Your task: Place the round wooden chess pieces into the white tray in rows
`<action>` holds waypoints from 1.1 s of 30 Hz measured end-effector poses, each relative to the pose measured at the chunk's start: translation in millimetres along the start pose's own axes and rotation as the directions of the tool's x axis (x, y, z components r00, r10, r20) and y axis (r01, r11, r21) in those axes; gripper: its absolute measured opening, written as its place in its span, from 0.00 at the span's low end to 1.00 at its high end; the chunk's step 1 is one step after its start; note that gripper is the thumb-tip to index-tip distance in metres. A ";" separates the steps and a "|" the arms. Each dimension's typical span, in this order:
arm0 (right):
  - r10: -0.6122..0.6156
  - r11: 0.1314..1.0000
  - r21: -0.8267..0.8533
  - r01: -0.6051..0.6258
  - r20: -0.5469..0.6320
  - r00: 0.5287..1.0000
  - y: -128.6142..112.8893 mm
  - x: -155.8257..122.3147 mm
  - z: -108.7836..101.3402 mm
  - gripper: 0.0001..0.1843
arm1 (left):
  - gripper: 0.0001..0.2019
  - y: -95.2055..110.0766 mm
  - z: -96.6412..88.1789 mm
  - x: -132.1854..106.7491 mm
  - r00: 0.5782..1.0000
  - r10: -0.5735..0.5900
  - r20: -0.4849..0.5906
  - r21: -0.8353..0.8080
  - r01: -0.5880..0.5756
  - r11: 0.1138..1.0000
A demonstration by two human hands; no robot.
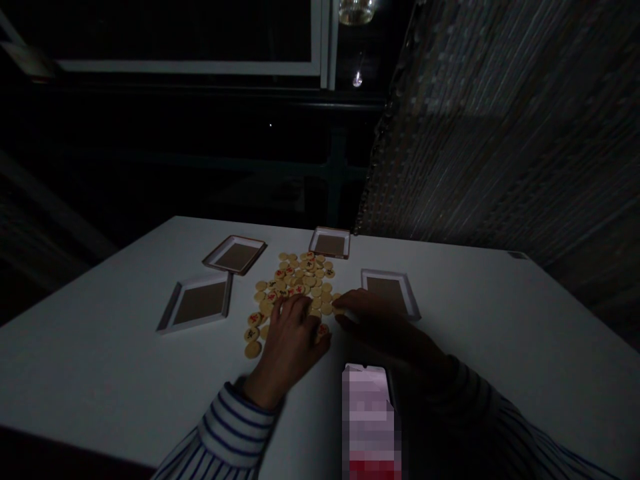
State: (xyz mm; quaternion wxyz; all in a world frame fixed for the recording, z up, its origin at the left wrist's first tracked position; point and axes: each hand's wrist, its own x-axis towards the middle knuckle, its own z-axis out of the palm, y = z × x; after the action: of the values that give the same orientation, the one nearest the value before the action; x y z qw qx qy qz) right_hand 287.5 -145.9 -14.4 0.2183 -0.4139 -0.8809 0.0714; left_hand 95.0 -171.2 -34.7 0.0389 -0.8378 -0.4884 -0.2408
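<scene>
Covering round pieces (299, 275): left hand (291, 339) curled; right hand (373, 319) beside; both grips unclear.

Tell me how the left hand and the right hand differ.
The left hand is over several round pieces; the right hand is at the pieces' right side. The left hand is better lit; the right hand is in deep shadow. Both have striped sleeves.

Dim light. Your white table (100, 373) spans the lower half; you face a dark window (190, 30), its pale frame (190, 67) at upper left, and a string curtain (470, 127) filling upper right.
</scene>
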 end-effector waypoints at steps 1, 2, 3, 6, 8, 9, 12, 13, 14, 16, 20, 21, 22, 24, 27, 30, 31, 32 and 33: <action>-0.003 1.000 -0.002 0.003 -0.003 1.000 0.1 -0.2 0.0 0.13 | 0.09 0.2 0.3 -0.1 1.000 0.000 0.002 0.001 0.000 1.000; -0.007 1.000 -0.004 0.007 -0.009 1.000 0.3 -0.4 0.1 0.13 | 0.08 0.4 0.6 -0.1 1.000 0.003 0.005 0.002 -0.003 1.000; -0.011 1.000 -0.004 0.011 -0.014 1.000 0.4 -0.7 0.1 0.13 | 0.08 0.6 1.0 0.0 1.000 0.006 0.007 0.002 -0.006 1.000; -0.024 1.000 -0.007 0.024 -0.022 0.999 0.9 -1.0 -0.6 0.14 | 0.09 0.6 2.2 0.7 1.000 0.004 0.014 -0.001 -0.004 1.000; -0.022 1.000 -0.003 0.022 -0.021 1.000 1.3 -0.6 -1.4 0.14 | 0.09 0.5 2.4 1.3 1.000 -0.004 0.016 0.001 0.004 1.000; -0.018 1.000 0.000 0.018 -0.015 1.000 1.5 -0.2 -1.8 0.14 | 0.09 0.5 2.4 1.6 1.000 -0.005 0.019 0.002 0.005 1.000; -0.003 1.000 -0.001 0.003 -0.003 1.000 1.5 0.8 -3.2 0.14 | 0.09 0.6 2.3 1.7 1.000 -0.006 0.028 0.007 0.006 1.000; 0.003 1.000 -0.006 -0.003 0.003 1.000 1.2 1.0 -3.8 0.14 | 0.09 0.7 2.3 1.6 1.000 -0.006 0.030 0.008 0.006 1.000; 0.011 1.000 -0.012 -0.011 0.006 1.000 0.6 1.2 -4.4 0.13 | 0.09 0.7 2.4 1.3 0.999 -0.007 0.032 0.010 0.007 1.000; 0.020 1.000 -0.015 -0.020 0.012 1.000 -0.7 1.2 -5.6 0.14 | 0.09 0.7 2.9 0.7 0.999 -0.007 0.033 0.011 0.007 1.000; 0.010 1.000 -0.016 -0.011 -0.005 1.000 -0.5 0.7 -5.2 0.14 | 0.08 0.2 3.5 0.1 1.000 0.012 0.021 -0.005 -0.012 1.000; 0.006 1.000 -0.020 -0.006 -0.009 1.000 0.6 0.6 -4.5 0.14 | 0.08 0.1 3.4 0.2 1.000 0.018 0.014 -0.011 -0.018 1.000; 0.005 1.000 -0.025 -0.005 -0.012 1.000 2.1 0.5 -3.7 0.14 | 0.08 0.1 3.1 0.5 1.000 0.024 0.008 -0.018 -0.023 1.000; 0.008 0.999 -0.035 -0.008 -0.014 1.000 5.1 0.3 -2.6 0.14 | 0.08 0.4 2.0 1.2 1.000 0.030 0.002 -0.031 -0.030 0.999; 0.016 0.999 -0.051 -0.017 -0.019 1.000 7.9 0.5 -4.4 0.15 | 0.09 1.3 -0.3 2.5 1.000 0.027 0.009 -0.043 -0.027 0.999; 0.034 0.997 -0.073 -0.034 -0.004 0.999 7.0 1.4 -11.0 0.15 | 0.09 2.0 -1.7 3.6 1.000 0.029 -0.006 -0.054 -0.029 0.998; 0.045 0.996 -0.079 -0.045 0.001 0.999 6.0 1.8 -14.0 0.15 | 0.10 2.2 -2.0 3.9 0.999 0.033 -0.021 -0.061 -0.034 0.998; 0.058 0.995 -0.083 -0.057 0.006 0.998 4.8 2.2 -17.4 0.15 | 0.10 2.4 -2.1 4.2 0.999 0.037 -0.037 -0.068 -0.039 0.997; 0.072 0.994 -0.084 -0.071 0.008 0.997 3.6 2.7 -21.0 0.15 | 0.10 2.7 -2.4 4.4 0.998 0.040 -0.050 -0.076 -0.044 0.996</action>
State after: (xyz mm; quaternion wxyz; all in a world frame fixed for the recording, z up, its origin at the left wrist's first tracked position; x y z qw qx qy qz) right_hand 297.8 -142.7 4.2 0.1934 -0.4535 -0.8689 0.0444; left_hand 98.2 -169.8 -30.2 0.0238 -0.8427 -0.4599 -0.2788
